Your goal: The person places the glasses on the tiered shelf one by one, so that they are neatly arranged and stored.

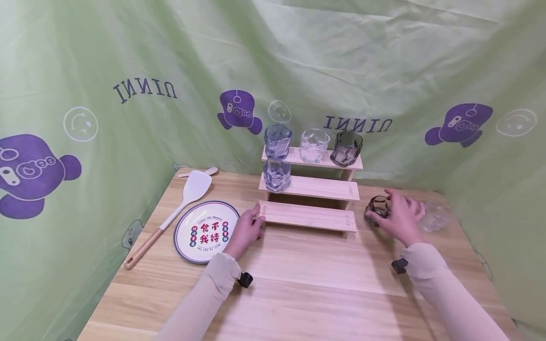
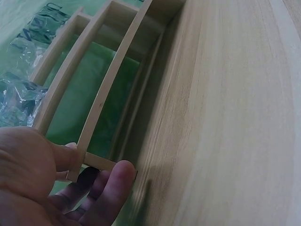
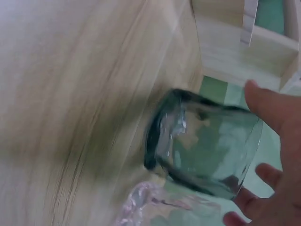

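My left hand pinches the left end of the lowest board of a three-step wooden rack; in the left wrist view the thumb lies by the board with fingers curled below its end. To the right of the rack, my right hand holds a dark grey glass tumbler near its rim, thumb and fingers on opposite sides in the right wrist view. A clear tumbler stands beside that hand. On the rack's top step are a blue tumbler, a clear one and a dark one.
Another blue tumbler occupies the middle step's left end. Left of the rack lie a printed plate, a white spatula with a wooden handle and a small spoon. Green printed cloth hangs behind the wooden table.
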A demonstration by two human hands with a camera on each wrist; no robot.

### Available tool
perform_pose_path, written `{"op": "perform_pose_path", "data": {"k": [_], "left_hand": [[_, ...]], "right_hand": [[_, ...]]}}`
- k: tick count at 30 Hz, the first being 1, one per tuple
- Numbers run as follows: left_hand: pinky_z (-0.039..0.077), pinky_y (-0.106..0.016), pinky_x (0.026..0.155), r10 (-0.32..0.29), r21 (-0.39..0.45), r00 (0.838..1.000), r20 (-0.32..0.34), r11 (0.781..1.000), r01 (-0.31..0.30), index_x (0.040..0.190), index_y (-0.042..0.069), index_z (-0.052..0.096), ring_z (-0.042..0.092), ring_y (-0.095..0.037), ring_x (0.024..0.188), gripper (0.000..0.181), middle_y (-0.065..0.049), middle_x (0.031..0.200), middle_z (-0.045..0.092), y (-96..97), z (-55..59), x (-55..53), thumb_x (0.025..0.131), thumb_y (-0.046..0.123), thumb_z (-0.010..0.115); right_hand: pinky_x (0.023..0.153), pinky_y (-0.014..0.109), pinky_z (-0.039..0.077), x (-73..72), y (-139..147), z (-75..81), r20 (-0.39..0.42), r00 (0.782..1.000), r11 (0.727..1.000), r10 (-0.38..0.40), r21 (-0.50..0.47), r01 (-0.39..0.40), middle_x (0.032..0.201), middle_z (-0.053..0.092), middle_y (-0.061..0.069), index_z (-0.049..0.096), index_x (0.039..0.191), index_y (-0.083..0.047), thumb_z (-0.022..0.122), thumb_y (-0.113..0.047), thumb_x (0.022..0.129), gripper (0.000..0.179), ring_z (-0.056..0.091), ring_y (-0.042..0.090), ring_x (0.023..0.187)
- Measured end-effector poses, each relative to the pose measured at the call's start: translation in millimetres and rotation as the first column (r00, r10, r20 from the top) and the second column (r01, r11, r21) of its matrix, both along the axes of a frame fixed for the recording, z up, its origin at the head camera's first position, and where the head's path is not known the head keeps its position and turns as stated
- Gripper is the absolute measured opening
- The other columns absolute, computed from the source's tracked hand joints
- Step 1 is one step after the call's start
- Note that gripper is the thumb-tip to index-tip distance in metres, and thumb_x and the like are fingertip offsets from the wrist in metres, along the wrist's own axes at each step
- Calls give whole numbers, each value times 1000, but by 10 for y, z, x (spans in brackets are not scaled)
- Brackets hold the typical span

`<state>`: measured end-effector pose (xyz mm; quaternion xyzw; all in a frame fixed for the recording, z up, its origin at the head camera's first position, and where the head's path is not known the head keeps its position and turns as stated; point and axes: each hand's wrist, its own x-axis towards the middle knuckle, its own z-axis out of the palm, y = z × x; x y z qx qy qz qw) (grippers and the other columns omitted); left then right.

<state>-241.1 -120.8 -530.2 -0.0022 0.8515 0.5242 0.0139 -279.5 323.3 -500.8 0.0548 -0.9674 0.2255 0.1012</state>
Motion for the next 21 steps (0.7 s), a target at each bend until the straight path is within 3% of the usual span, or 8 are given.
{"op": "perform_pose_path", "data": {"k": [3, 5, 9, 11, 16, 19, 21], "left_hand": [[58, -29, 57, 3, -12, 1000, 6, 1000, -3, 155, 5, 35, 67, -25, 65, 57, -16, 106, 55, 11, -2, 1, 104, 17, 59], [58, -29, 57, 5, -22, 1000, 11, 1000, -5, 155, 6, 35, 67, -24, 65, 57, -16, 106, 55, 16, -2, 2, 105, 18, 59], [57, -30, 57, 9, -37, 1000, 7, 999, -9, 155, 5, 36, 66, -21, 64, 57, -16, 108, 55, 20, -5, -5, 105, 19, 59], [57, -30, 57, 11, -39, 1000, 3, 999, -10, 155, 5, 36, 65, -19, 63, 57, -17, 109, 56, 18, -4, -7, 105, 19, 59], [58, -30, 57, 3, -29, 1000, 6, 1000, -2, 156, 6, 35, 65, -20, 63, 58, -19, 113, 55, 17, -13, -13, 105, 19, 59], [58, -29, 57, 6, -24, 1000, 1, 1000, -6, 155, 6, 36, 65, -20, 63, 57, -19, 112, 55, 13, -21, -14, 104, 18, 59], [58, -30, 57, 10, -15, 1000, -2, 1000, -10, 155, 6, 37, 65, -20, 63, 57, -18, 111, 56, 15, -28, -18, 104, 18, 60]], "right_hand": [[107, 77, -9, 80, 0, -1, 16, 999, 998, 28, 62, -29, 135, 41, 40, 33, 153, 0, 81, -54, 82, 102, 24, 67, 126], [108, 79, -1, 127, 8, -20, 22, 997, 996, 69, 47, -69, 138, 38, 41, 32, 154, 0, 80, -54, 83, 101, 26, 66, 128], [104, 78, 24, 201, 33, -91, 10, 983, 974, 185, -132, -183, 143, 37, 38, 30, 154, 3, 82, -35, 87, 93, 35, 60, 129], [102, 76, 31, 228, 45, -129, -8, 977, 955, 215, -206, -212, 143, 39, 36, 31, 153, 5, 84, -26, 87, 90, 38, 57, 128], [101, 74, 34, 277, 59, -198, -9, 986, 935, 169, -316, -164, 137, 45, 31, 29, 154, 3, 91, -25, 78, 102, 43, 52, 124], [105, 73, 30, 270, 66, -242, 40, 984, 894, 175, -426, -142, 145, 40, 30, 19, 159, -3, 91, -23, 78, 110, 39, 51, 130], [108, 72, 27, 259, 77, -281, 83, 976, 847, 203, -514, -132, 151, 35, 29, 15, 161, -8, 89, -19, 80, 111, 36, 50, 135]]}}
